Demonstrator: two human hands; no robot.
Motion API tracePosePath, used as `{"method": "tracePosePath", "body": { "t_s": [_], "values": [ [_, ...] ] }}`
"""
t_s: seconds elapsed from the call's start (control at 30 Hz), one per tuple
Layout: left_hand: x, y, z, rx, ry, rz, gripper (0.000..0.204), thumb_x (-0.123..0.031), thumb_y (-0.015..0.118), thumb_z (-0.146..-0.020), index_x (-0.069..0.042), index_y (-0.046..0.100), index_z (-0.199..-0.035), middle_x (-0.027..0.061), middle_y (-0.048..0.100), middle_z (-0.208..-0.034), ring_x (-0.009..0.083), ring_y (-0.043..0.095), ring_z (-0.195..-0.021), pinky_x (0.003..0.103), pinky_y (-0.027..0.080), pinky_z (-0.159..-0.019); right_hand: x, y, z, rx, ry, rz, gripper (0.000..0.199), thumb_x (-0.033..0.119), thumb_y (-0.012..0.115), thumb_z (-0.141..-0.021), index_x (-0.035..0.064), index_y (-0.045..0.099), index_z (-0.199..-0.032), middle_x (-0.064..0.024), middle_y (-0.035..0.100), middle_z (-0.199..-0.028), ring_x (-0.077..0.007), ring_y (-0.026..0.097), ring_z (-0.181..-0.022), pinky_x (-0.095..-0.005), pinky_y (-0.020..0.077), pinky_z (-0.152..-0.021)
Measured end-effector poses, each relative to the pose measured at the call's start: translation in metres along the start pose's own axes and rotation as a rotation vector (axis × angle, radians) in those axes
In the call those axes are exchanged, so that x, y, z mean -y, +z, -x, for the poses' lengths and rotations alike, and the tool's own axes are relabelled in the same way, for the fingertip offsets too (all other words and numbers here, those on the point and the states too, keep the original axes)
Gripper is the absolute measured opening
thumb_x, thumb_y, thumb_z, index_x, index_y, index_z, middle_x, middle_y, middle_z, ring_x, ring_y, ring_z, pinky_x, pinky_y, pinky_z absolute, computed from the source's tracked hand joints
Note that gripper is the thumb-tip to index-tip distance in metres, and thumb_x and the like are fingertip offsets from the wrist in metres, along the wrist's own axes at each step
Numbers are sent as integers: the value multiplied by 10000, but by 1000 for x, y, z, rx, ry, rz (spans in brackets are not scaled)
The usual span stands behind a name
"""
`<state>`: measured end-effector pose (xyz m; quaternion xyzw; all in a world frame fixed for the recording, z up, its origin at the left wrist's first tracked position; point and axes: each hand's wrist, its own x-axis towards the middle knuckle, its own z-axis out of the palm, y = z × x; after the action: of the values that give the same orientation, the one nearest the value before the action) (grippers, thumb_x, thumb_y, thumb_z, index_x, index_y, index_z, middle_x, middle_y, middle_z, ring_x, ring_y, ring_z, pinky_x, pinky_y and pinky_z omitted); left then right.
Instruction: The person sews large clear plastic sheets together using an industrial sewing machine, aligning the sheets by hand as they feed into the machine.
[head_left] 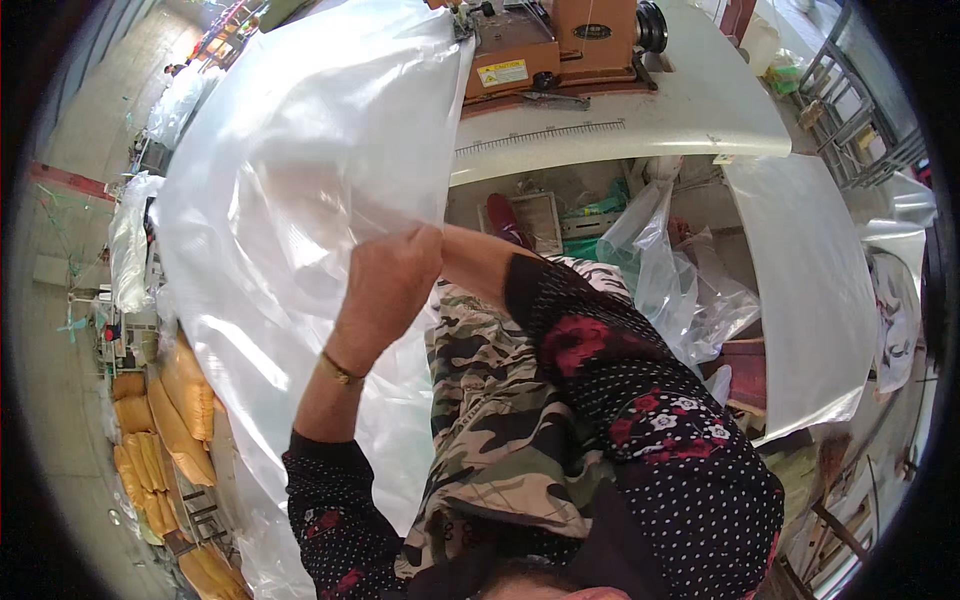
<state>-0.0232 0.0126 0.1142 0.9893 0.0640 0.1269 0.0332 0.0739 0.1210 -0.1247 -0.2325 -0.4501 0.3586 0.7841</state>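
A large translucent plastic sheet [330, 110] hangs from the sewing machine [510, 50] down over the left of my lap. At the sheet's right edge, my left hand [392, 280] is closed in a fist on the plastic. My right forearm [478, 262] crosses from the right and passes behind that edge, next to the left fist. A faint brownish shape through the plastic seems to be my right hand; its fingers cannot be made out. The sheet's top corner lies close to the machine's needle end.
The pale machine table [620, 140] carries a printed ruler scale and a small metal tool [555, 101]. Another plastic sheet [805, 290] hangs at the right, beside crumpled clear film [660, 260]. Yellow-orange bundles [150, 450] lie at the left. A metal rack [855, 110] stands far right.
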Motion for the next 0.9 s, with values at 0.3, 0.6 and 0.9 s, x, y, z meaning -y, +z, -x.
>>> {"method": "tracePosePath", "body": {
  "t_s": [0.3,0.6,0.9],
  "values": [
    [34,125,51,-460,-320,210,58,-75,632,-840,-49,581,-844,110,582,-746,287,609,-662,383,461,-555,124,-14,73,-367,53,801,146,116,610,-888,23,610,-1000,-94,646,-825,-190,623,-760,-337,491,-683],
    [34,130,43,-275,-718,973,157,-109,712,-830,30,650,-792,18,623,-676,63,531,-636,246,435,-588,215,-35,20,784,-515,1514,331,184,694,-744,148,591,-1056,12,552,-1135,-197,494,-1165,-492,297,-1078],
    [46,122,44,-108,-706,1307,180,-155,722,-853,-15,640,-776,-67,542,-687,17,448,-656,201,373,-588,217,-31,16,978,-625,1620,179,187,599,-749,173,597,-928,15,556,-1000,-153,523,-1072,-405,315,-1078]
  ]
}}
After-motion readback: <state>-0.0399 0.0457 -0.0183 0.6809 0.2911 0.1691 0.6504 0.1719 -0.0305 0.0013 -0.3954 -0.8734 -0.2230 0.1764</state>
